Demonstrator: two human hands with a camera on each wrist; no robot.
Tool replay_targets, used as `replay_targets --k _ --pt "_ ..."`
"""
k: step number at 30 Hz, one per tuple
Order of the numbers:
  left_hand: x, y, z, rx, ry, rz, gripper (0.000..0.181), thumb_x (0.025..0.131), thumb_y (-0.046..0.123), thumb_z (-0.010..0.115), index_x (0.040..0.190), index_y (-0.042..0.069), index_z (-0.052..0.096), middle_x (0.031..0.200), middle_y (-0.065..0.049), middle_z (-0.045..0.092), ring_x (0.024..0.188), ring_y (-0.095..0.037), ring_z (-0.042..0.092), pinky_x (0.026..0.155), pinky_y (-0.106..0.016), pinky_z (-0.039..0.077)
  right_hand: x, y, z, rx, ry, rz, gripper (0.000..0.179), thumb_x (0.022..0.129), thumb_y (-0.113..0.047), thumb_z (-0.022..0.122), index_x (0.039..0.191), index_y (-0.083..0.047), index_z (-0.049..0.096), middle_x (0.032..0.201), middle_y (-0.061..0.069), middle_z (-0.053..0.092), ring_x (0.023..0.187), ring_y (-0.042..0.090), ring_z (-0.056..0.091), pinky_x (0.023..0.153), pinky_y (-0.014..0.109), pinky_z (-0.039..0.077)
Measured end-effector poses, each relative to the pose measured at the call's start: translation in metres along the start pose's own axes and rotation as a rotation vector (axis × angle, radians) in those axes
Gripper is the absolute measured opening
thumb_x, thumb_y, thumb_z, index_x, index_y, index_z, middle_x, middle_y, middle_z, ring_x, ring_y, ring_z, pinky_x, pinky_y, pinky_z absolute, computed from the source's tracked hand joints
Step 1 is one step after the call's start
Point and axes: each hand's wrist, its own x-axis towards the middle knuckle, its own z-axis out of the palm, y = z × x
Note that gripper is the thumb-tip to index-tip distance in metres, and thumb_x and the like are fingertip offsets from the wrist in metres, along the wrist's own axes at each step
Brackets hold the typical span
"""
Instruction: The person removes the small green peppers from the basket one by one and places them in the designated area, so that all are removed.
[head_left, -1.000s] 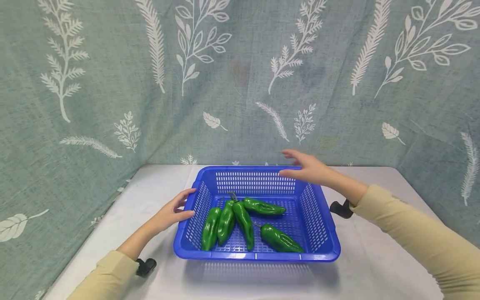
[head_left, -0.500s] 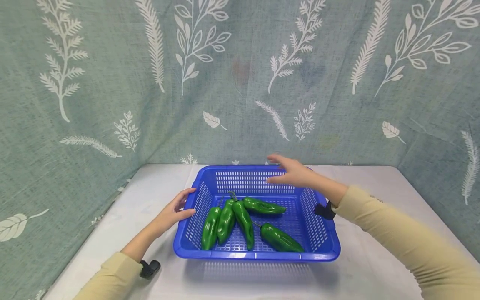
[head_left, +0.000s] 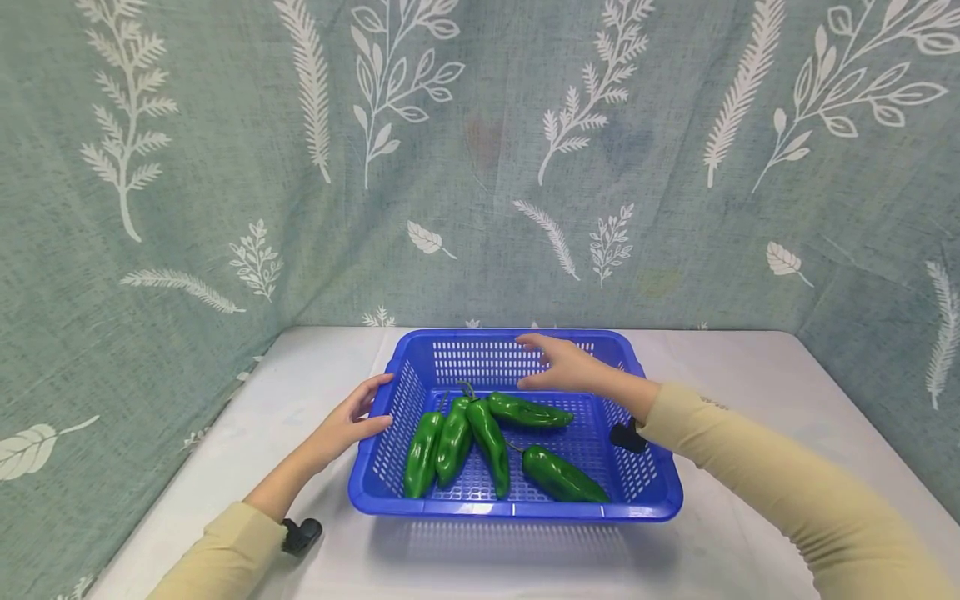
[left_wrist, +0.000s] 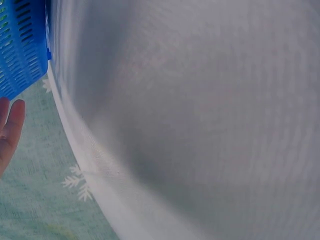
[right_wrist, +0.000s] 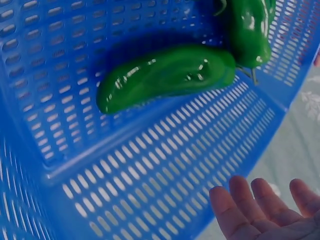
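A blue plastic basket (head_left: pixel 513 510) with slotted walls stands on the table, holding several long green peppers. Three of them, including the leftmost pepper (head_left: pixel 423 457), lie side by side at the left. Another pepper (head_left: pixel 529 411) lies crosswise behind, and one more pepper (head_left: pixel 562 475) is at the front right. My left hand (head_left: pixel 341 427) touches the basket's left side, thumb and fingers spread. Above the back part of the basket, my right hand (head_left: pixel 570 368) hovers with fingers apart, holding nothing. In the right wrist view, the crosswise pepper (right_wrist: pixel 165 77) lies apart from the fingers (right_wrist: pixel 245 200).
A white cloth (head_left: pixel 750 500) covers the table around the basket. Behind and at the sides hangs a grey-green fabric (head_left: pixel 480 167) with white leaf prints. Black wrist mounts (head_left: pixel 302 537) show at both cuffs.
My right hand has moved left and lower, from the basket's back right rim to over its inside. The left hand, the basket and the peppers stay nearly where they were.
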Motion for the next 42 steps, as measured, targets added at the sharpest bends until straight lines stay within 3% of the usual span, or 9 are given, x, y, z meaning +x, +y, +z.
replay_targets --k 20,27,35,42 --pt "0.001 -0.001 0.0 0.006 0.004 0.013 0.062 0.089 0.019 0.054 0.143 0.014 0.025 0.14 -0.025 0.034 0.125 -0.044 0.034 0.096 -0.057 0.033 0.015 0.007 0.029 0.015 -0.029 0.032 0.07 0.075 -0.019 0.072 0.135 -0.005 0.04 0.129 0.021 0.05 0.111 0.035 0.052 0.092 0.045 0.043" --pt "0.0 -0.001 0.0 -0.006 0.012 0.008 0.062 0.089 0.02 0.054 0.143 0.014 0.025 0.14 -0.025 0.034 0.126 -0.045 0.034 0.097 -0.059 0.032 0.015 0.007 0.037 -0.001 -0.048 0.029 0.069 0.075 -0.017 0.072 0.134 -0.002 0.041 0.125 0.021 0.051 0.098 0.031 0.058 0.089 0.043 0.044" --pt "0.001 -0.001 0.001 -0.006 0.012 0.006 0.062 0.089 0.02 0.054 0.143 0.014 0.025 0.139 -0.025 0.035 0.125 -0.044 0.035 0.097 -0.058 0.032 0.015 0.011 0.043 -0.011 -0.058 0.035 0.069 0.074 -0.016 0.073 0.133 -0.001 0.041 0.128 0.022 0.05 0.114 0.035 0.05 0.094 0.046 0.041" --pt "0.0 0.0 0.002 -0.001 0.009 0.02 0.061 0.09 0.018 0.054 0.143 0.011 0.025 0.139 -0.026 0.036 0.124 -0.044 0.037 0.095 -0.055 0.036 0.017 0.013 0.048 -0.061 -0.083 0.053 0.064 0.074 -0.016 0.073 0.13 -0.003 0.046 0.124 0.02 0.053 0.114 0.034 0.051 0.095 0.046 0.04"
